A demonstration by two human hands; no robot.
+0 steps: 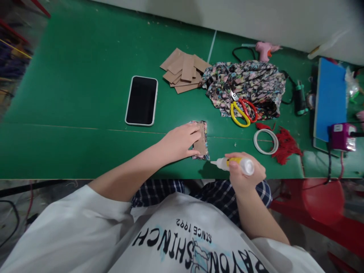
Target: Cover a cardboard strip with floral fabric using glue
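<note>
Near the front edge of the green surface (85, 98), the right grip (247, 181) is wrapped round a squeeze bottle (226, 163), probably light and yielding, best held by its barrel. Left of its tip, the left grip (180, 142) rests, fingers spread, on a likely stiff cardboard piece (201, 142) bordered by softer floral cloth (206, 132).

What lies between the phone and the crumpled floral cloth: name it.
In the head view, a pile of brown cardboard pieces lies between the phone and the floral cloth, with bare green table between phone and pile.
</note>
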